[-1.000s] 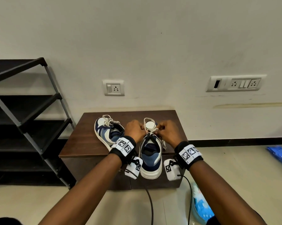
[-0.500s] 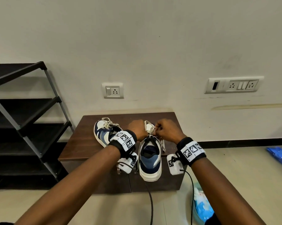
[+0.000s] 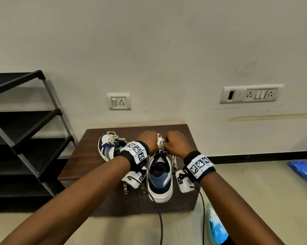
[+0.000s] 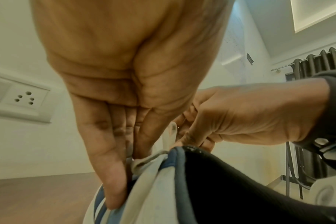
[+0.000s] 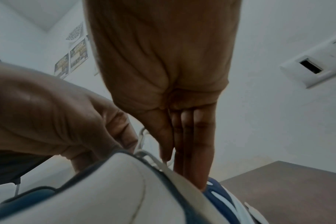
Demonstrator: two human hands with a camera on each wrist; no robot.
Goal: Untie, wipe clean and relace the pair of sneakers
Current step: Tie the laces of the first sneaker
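Nearest you, the right sneaker [image 3: 160,181] has its heel hanging off the front edge of the wooden cabinet [image 3: 82,156]. Over the last second your hands have drawn closer together above its tongue, so the lace [image 3: 161,142] now stands bunched between them. I'd judge that as tightening or knotting, late in relacing this shoe.

Your left hand [image 3: 150,141] has fingers curled down onto the eyelet edge, and the wrist view shows its fingertips [image 4: 142,145] pinching the lace [image 4: 168,140] beside the collar. Your right hand [image 3: 175,144] is curled too, thumb and fingers [image 5: 184,151] pressed on the lace at the tongue.

Farther back, left of that shoe, the second sneaker [image 3: 108,147] sits on the cabinet already laced and has stayed put. Behind the cabinet is a wall socket [image 3: 119,101].
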